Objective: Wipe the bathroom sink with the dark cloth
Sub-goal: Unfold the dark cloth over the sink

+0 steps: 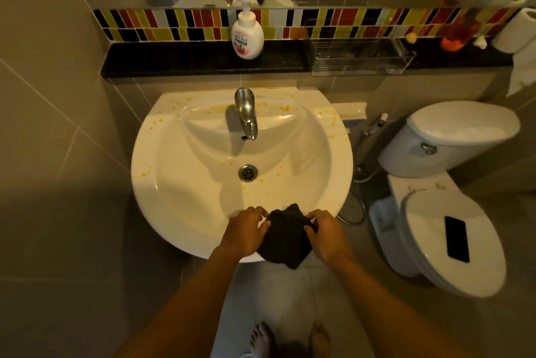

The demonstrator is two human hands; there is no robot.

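A white round sink (174, 212) fills the middle of the view, with yellow-orange specks on its rim and bowl. A chrome tap (246, 114) stands at the back and a metal drain (248, 172) lies in the bowl. The dark cloth (285, 240) hangs bunched over the sink's front rim. My left hand (245, 231) pinches the cloth's left side and my right hand (326, 234) grips its right side. Both hands are at the front edge of the sink.
A white pump soap bottle (247, 37) and a clear plastic tray (359, 56) stand on the black ledge (174, 59) behind the sink. A white toilet (446, 238) is to the right, a black phone (457, 238) on its lid. Toilet rolls (513, 33) sit far right.
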